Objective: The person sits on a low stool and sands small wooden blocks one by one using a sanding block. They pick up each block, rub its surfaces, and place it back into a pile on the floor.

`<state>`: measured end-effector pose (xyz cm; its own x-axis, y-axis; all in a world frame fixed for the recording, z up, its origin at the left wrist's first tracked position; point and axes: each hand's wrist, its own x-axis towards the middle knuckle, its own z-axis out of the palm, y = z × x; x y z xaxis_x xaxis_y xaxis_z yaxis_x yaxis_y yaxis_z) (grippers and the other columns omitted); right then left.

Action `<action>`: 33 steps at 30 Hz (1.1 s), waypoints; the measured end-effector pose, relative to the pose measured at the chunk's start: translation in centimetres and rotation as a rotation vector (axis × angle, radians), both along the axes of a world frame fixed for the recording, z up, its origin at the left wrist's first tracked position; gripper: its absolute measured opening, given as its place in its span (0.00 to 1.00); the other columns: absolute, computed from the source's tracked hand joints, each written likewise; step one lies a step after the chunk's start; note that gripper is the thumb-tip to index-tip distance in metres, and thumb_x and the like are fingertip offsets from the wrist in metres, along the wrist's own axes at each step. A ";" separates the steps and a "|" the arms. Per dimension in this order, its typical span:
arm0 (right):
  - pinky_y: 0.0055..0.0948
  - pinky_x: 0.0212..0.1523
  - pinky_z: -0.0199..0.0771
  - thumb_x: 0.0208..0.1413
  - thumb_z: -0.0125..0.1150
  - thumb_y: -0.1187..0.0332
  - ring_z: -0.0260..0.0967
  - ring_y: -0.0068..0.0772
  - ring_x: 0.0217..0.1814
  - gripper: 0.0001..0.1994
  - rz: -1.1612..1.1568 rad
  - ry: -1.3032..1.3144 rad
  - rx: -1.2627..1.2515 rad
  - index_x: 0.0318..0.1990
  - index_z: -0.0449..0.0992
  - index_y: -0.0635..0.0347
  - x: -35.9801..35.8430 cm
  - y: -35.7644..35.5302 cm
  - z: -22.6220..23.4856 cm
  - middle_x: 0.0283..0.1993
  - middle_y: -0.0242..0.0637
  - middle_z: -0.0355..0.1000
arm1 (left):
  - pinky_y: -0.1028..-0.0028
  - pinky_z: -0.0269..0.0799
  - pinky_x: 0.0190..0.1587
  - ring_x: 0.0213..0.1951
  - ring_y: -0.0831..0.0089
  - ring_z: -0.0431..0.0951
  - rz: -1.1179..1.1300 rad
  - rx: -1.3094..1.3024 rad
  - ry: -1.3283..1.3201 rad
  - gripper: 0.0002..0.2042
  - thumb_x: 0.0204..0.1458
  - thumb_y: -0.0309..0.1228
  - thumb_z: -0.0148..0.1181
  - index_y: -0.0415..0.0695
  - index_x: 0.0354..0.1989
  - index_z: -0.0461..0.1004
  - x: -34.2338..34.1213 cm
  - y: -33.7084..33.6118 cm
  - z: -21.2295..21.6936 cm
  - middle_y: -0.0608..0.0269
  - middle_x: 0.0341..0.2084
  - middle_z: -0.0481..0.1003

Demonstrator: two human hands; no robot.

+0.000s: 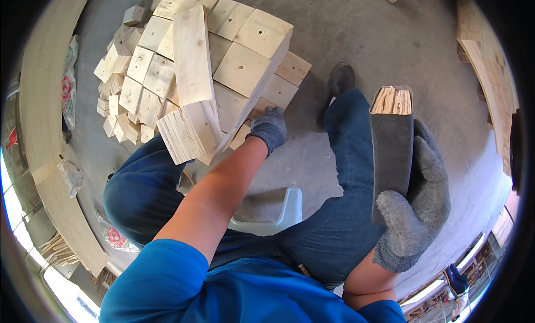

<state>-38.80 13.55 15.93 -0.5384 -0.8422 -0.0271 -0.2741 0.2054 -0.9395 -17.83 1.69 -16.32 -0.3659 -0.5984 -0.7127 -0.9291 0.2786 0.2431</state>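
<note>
Blue T-shirt (251,292) cloth fills the head view's lower edge. Gray-gloved, the right hand (418,214) closes thumb and fingers around the lower part of a dark-wrapped wooden sanding block (392,150), raised beside the right leg. The gray-gloved left hand (270,127), fingers partly curled, is at the right side of the drilled wood blocks (242,69) stack; whether it grips one, I cannot tell

board (192,55) on block stack (243,68) | smaller blocks (116,58) left | held block (392,150) right | stool (262,227) nearer body
</note>
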 end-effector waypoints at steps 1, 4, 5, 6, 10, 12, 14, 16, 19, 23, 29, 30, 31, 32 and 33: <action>0.55 0.67 0.80 0.36 0.84 0.62 0.73 0.61 0.73 0.41 0.012 0.013 -0.003 0.65 0.79 0.60 -0.2 0.0 -0.1 0.72 0.60 0.72 | 0.50 0.78 0.59 0.59 0.42 0.81 0.031 0.038 0.082 0.25 0.57 0.40 0.65 0.38 0.59 0.73 0.4 -0.3 -0.2 0.36 0.56 0.78; 0.56 0.66 0.81 0.38 0.84 0.61 0.73 0.61 0.72 0.41 0.078 0.066 -0.031 0.66 0.79 0.59 -1.2 0.4 -0.3 0.72 0.59 0.72 | 0.53 0.78 0.60 0.58 0.45 0.81 -0.099 0.172 0.067 0.24 0.58 0.43 0.65 0.37 0.55 0.76 -1.8 0.1 3.4 0.36 0.55 0.78; 0.56 0.66 0.81 0.38 0.84 0.61 0.73 0.61 0.72 0.41 0.079 0.077 -0.031 0.66 0.79 0.59 -1.1 0.4 -0.5 0.72 0.59 0.72 | 0.52 0.79 0.59 0.57 0.45 0.82 -0.129 0.164 0.058 0.22 0.58 0.43 0.66 0.38 0.53 0.78 -2.1 1.2 3.5 0.35 0.53 0.80; 0.56 0.66 0.81 0.39 0.84 0.61 0.73 0.61 0.72 0.41 0.080 0.088 -0.031 0.66 0.78 0.59 -1.0 0.5 -0.7 0.72 0.59 0.72 | 0.51 0.79 0.59 0.57 0.45 0.82 -0.143 0.149 0.091 0.22 0.58 0.43 0.65 0.37 0.53 0.78 -2.2 2.1 3.5 0.36 0.53 0.80; 0.57 0.65 0.81 0.39 0.85 0.61 0.73 0.61 0.72 0.42 0.048 0.070 -0.014 0.67 0.78 0.59 -0.4 0.0 -0.3 0.72 0.59 0.72 | 0.52 0.77 0.62 0.58 0.42 0.80 -0.082 0.109 0.140 0.28 0.57 0.44 0.66 0.35 0.60 0.73 -2.7 3.3 3.4 0.32 0.56 0.77; 0.57 0.65 0.81 0.39 0.85 0.60 0.73 0.61 0.73 0.42 0.057 0.075 -0.006 0.67 0.78 0.60 -0.7 0.3 -0.5 0.72 0.59 0.72 | 0.52 0.75 0.65 0.61 0.40 0.78 0.013 0.099 0.114 0.35 0.56 0.44 0.68 0.33 0.66 0.67 -2.7 3.3 2.6 0.27 0.59 0.74; 0.57 0.66 0.81 0.38 0.85 0.60 0.72 0.61 0.73 0.43 0.069 0.077 -0.017 0.67 0.78 0.60 -0.8 0.4 -0.6 0.72 0.60 0.72 | 0.51 0.72 0.68 0.65 0.37 0.73 0.318 -0.043 0.211 0.39 0.55 0.43 0.69 0.33 0.70 0.61 -2.4 3.4 0.7 0.25 0.64 0.68; 0.56 0.67 0.80 0.38 0.85 0.61 0.72 0.61 0.74 0.43 0.084 0.076 -0.048 0.67 0.77 0.60 -0.8 0.4 -0.8 0.72 0.60 0.71 | 0.50 0.69 0.70 0.68 0.34 0.69 0.518 -0.161 0.233 0.43 0.54 0.42 0.71 0.34 0.73 0.56 -2.2 3.2 -0.6 0.24 0.67 0.64; 0.56 0.68 0.79 0.37 0.85 0.62 0.71 0.62 0.74 0.44 0.092 0.094 -0.003 0.68 0.77 0.60 -0.7 0.3 -0.4 0.73 0.60 0.71 | 0.49 0.67 0.71 0.69 0.32 0.67 0.649 -0.227 0.179 0.45 0.53 0.42 0.72 0.34 0.74 0.54 -2.7 2.3 -1.5 0.25 0.69 0.61; 0.56 0.68 0.77 0.36 0.85 0.63 0.70 0.63 0.75 0.45 0.140 0.124 0.029 0.68 0.77 0.60 -1.6 0.8 -0.3 0.74 0.60 0.70 | 0.49 0.68 0.71 0.70 0.33 0.66 0.771 -0.067 0.126 0.48 0.52 0.45 0.73 0.35 0.75 0.53 -2.6 0.6 -0.7 0.25 0.68 0.62; 0.56 0.68 0.77 0.35 0.85 0.64 0.70 0.62 0.75 0.45 0.140 0.054 0.006 0.68 0.77 0.61 -1.4 0.8 -0.2 0.73 0.60 0.70 | 0.50 0.70 0.70 0.67 0.35 0.70 0.791 -0.136 0.101 0.47 0.51 0.46 0.74 0.35 0.73 0.56 -2.0 0.4 -1.4 0.26 0.65 0.66; 0.56 0.68 0.77 0.36 0.85 0.64 0.70 0.62 0.75 0.44 0.141 0.052 -0.004 0.68 0.77 0.61 -1.3 0.9 -0.4 0.74 0.60 0.70 | 0.50 0.71 0.69 0.66 0.36 0.72 0.796 -0.168 0.101 0.46 0.51 0.46 0.74 0.35 0.73 0.58 -1.9 0.5 -1.6 0.26 0.63 0.69; 0.56 0.68 0.77 0.36 0.85 0.65 0.70 0.62 0.75 0.44 0.146 0.060 -0.001 0.68 0.77 0.61 -1.4 0.9 -0.4 0.74 0.60 0.70 | 0.51 0.72 0.67 0.65 0.38 0.74 0.806 -0.081 0.133 0.44 0.51 0.45 0.73 0.34 0.72 0.59 -1.7 0.3 -1.7 0.25 0.63 0.69; 0.56 0.68 0.77 0.37 0.84 0.65 0.70 0.62 0.75 0.44 0.152 0.068 0.003 0.68 0.77 0.61 -1.4 0.9 -0.3 0.74 0.60 0.70 | 0.51 0.74 0.66 0.64 0.41 0.75 0.817 0.007 0.165 0.43 0.51 0.44 0.72 0.34 0.71 0.60 -1.6 0.0 -1.8 0.25 0.63 0.69; 0.56 0.69 0.76 0.37 0.84 0.65 0.70 0.62 0.75 0.43 0.163 0.083 0.020 0.68 0.77 0.62 -1.6 0.8 -0.1 0.74 0.60 0.70 | 0.51 0.75 0.65 0.64 0.43 0.76 0.860 0.122 0.186 0.41 0.52 0.44 0.71 0.33 0.69 0.62 -1.5 0.2 -1.8 0.25 0.63 0.70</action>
